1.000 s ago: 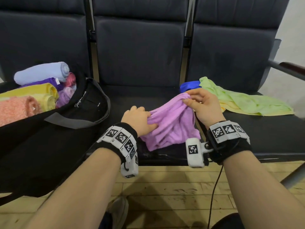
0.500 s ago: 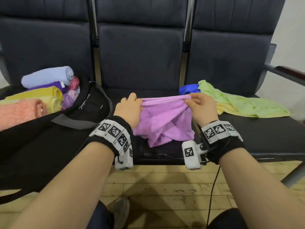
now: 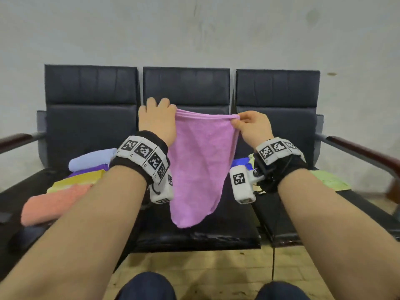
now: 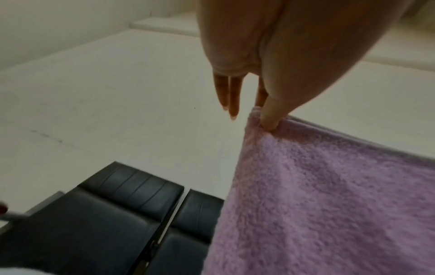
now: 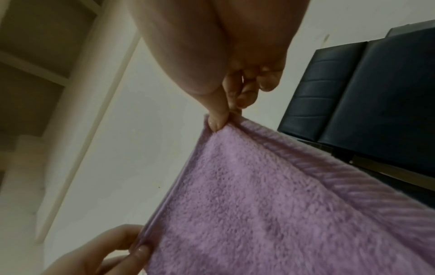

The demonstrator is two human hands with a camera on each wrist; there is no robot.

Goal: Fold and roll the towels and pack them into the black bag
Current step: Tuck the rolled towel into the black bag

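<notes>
Above the middle seat of a row of dark padded chairs [image 3: 186, 87], the head view shows a soft pink-purple terry towel [image 3: 199, 169] held up in the air by its top hem, hanging free so that its own weight pulls it flat, which looks like the spreading step ahead of a first fold. The left hand [image 3: 158, 124] pinches one top corner and the right hand [image 3: 252, 126] pinches the other, the hem drawn fairly taut between them. On the left seat lie rolled towels, a pale blue roll [image 3: 93, 159], a yellow roll [image 3: 78, 180] and a salmon-orange roll [image 3: 54, 206]; they seem to rest in the black bag, though its edge is hard to make out here. A loose light green cloth [image 3: 331, 180] waits on the right seat. In the left wrist view, the thumb presses the towel's corner against a finger behind it while the other fingers [image 4: 229, 96] hang straight and free. In the right wrist view, thumb and forefinger nip the corner at the ribbed hem, the remaining fingers [image 5: 249, 85] curled in loosely; the other hand's grip shows at the far corner.
</notes>
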